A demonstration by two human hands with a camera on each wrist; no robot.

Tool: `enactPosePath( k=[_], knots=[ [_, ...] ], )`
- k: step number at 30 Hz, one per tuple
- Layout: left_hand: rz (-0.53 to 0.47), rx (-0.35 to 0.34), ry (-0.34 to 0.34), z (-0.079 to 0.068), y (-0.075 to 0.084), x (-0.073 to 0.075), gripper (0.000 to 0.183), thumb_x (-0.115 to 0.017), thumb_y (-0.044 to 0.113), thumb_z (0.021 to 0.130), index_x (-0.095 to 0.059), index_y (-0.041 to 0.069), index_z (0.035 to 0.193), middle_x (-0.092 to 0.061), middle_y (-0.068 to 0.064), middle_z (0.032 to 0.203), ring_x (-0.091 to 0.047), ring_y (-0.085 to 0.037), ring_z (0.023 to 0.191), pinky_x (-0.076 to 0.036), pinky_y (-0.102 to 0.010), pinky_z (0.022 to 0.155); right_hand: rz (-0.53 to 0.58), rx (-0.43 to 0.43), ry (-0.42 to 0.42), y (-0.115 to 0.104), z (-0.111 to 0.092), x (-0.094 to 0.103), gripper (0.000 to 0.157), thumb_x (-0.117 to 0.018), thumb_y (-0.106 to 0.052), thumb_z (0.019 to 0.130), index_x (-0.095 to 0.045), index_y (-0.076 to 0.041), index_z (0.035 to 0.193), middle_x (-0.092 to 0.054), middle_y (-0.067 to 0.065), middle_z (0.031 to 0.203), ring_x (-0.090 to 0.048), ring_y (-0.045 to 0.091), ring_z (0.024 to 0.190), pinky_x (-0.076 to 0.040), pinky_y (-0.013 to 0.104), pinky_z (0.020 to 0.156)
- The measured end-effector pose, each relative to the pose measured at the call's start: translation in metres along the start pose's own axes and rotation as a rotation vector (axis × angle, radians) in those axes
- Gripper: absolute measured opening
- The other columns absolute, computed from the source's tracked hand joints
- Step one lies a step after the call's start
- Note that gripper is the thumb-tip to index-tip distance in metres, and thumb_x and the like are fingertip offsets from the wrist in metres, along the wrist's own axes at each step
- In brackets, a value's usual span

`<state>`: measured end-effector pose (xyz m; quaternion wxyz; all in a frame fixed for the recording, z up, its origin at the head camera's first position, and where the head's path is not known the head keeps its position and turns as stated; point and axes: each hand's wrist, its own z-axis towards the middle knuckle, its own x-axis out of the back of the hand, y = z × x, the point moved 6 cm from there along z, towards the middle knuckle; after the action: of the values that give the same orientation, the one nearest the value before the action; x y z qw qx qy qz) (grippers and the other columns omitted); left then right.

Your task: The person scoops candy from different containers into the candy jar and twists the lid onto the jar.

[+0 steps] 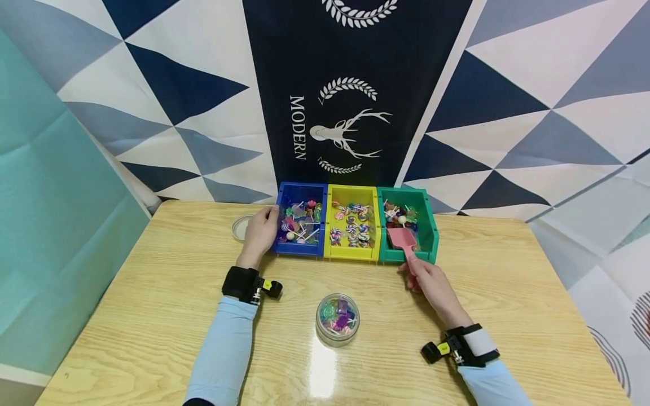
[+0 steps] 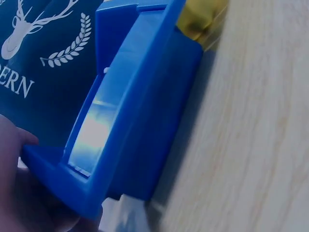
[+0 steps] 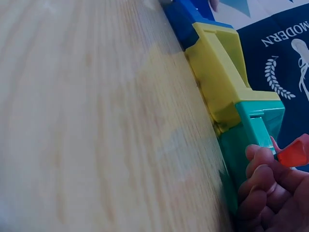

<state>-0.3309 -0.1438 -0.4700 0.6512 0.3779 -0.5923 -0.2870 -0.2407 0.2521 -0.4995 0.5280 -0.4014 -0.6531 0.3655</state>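
Three joined bins stand in a row at the back of the table: a blue bin (image 1: 300, 248), a yellow bin (image 1: 350, 254) and a green bin (image 1: 431, 237). Wrapped candies and lollipops lie in each. My left hand (image 1: 261, 231) grips the left side wall of the blue bin, thumb on top and fingers beneath in the left wrist view. A small pink scoop (image 1: 403, 239) is in my right hand (image 1: 429, 282), pinched by its handle. Its blade is over the front of the green bin, close above the candies (image 1: 401, 214).
A round clear jar (image 1: 337, 320) filled with colourful candies stands on the wooden table (image 1: 152, 310), nearer than the bins. Beside my left hand, partly covered by it, lies a round clear lid (image 1: 241, 228). Patterned cloth (image 1: 345, 56) hangs right behind the bins.
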Motion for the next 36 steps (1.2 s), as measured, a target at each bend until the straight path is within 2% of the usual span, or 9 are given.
enactPosePath(
  k=[3,7,10,13,16,19,23,31,36],
  knots=[
    [0.003,-0.003,0.010,-0.001,0.001,0.009,0.053,-0.035,0.046,0.107,-0.058,0.007,0.136,-0.061,-0.016,0.131,-0.055,-0.033,0.122,-0.041,-0.049,0.103,-0.032,0.015,-0.017,-0.003,0.001,0.000,0.065,-0.035,-0.056,0.105,-0.064,0.002,0.110,-0.057,0.010,0.077,-0.050,0.020,0.066,-0.040,0.029,0.060],
    [0.022,-0.034,0.064,-0.001,0.002,0.026,0.046,-0.041,0.040,0.107,-0.063,0.006,0.129,-0.065,-0.015,0.121,-0.059,-0.032,0.111,-0.044,-0.048,0.095,-0.053,0.039,-0.027,-0.005,0.001,0.001,0.063,-0.035,-0.053,0.106,-0.063,0.002,0.111,-0.057,0.011,0.078,-0.050,0.021,0.066,-0.040,0.030,0.060],
    [0.094,-0.061,0.128,-0.002,0.000,0.039,0.038,-0.047,0.033,0.106,-0.065,0.006,0.124,-0.067,-0.016,0.112,-0.061,-0.033,0.102,-0.046,-0.048,0.088,-0.065,0.045,-0.025,-0.006,0.002,0.002,0.063,-0.035,-0.054,0.105,-0.064,0.002,0.110,-0.058,0.011,0.077,-0.052,0.021,0.066,-0.042,0.029,0.060],
    [0.203,-0.064,0.168,-0.004,-0.005,0.047,0.036,-0.056,0.030,0.102,-0.065,0.004,0.125,-0.067,-0.018,0.114,-0.061,-0.036,0.105,-0.047,-0.049,0.088,-0.078,0.044,-0.021,-0.006,0.002,0.002,0.065,-0.035,-0.056,0.105,-0.065,0.002,0.109,-0.058,0.011,0.077,-0.052,0.021,0.066,-0.042,0.029,0.060],
    [0.306,-0.039,0.147,-0.003,-0.011,0.048,0.045,-0.064,0.032,0.096,-0.061,0.002,0.130,-0.062,-0.022,0.125,-0.052,-0.042,0.118,-0.043,-0.053,0.095,-0.090,0.044,-0.016,-0.006,0.002,0.002,0.066,-0.035,-0.056,0.105,-0.065,0.002,0.109,-0.058,0.011,0.076,-0.051,0.021,0.065,-0.041,0.029,0.059],
    [0.382,-0.004,0.084,-0.001,-0.016,0.042,0.061,-0.069,0.038,0.092,-0.053,0.001,0.138,-0.048,-0.026,0.141,-0.037,-0.047,0.131,-0.036,-0.057,0.102,-0.098,0.035,-0.010,-0.006,0.001,0.002,0.067,-0.034,-0.057,0.104,-0.066,0.002,0.108,-0.058,0.010,0.076,-0.051,0.021,0.065,-0.041,0.029,0.059],
    [0.399,0.051,0.018,0.000,-0.021,0.037,0.074,-0.071,0.038,0.089,-0.043,0.002,0.147,-0.029,-0.028,0.153,-0.023,-0.050,0.137,-0.032,-0.063,0.103,-0.095,0.026,-0.010,-0.005,0.001,0.002,0.068,-0.034,-0.058,0.104,-0.066,0.002,0.108,-0.058,0.010,0.076,-0.051,0.021,0.066,-0.041,0.029,0.060],
    [0.412,0.075,-0.005,-0.001,-0.026,0.035,0.068,-0.074,0.027,0.088,-0.046,0.005,0.146,-0.038,-0.025,0.147,-0.031,-0.047,0.131,-0.040,-0.061,0.098,-0.074,0.010,-0.012,-0.004,0.001,0.002,0.068,-0.034,-0.057,0.104,-0.066,0.002,0.110,-0.059,0.009,0.076,-0.052,0.020,0.067,-0.041,0.028,0.060],
    [0.416,0.086,-0.003,-0.002,-0.025,0.036,0.066,-0.075,0.026,0.087,-0.048,0.009,0.145,-0.041,-0.024,0.145,-0.034,-0.045,0.129,-0.042,-0.062,0.095,-0.057,0.003,-0.016,-0.003,-0.001,0.002,0.069,-0.034,-0.058,0.104,-0.066,0.003,0.111,-0.059,0.010,0.077,-0.053,0.019,0.068,-0.043,0.028,0.061]
  ],
)
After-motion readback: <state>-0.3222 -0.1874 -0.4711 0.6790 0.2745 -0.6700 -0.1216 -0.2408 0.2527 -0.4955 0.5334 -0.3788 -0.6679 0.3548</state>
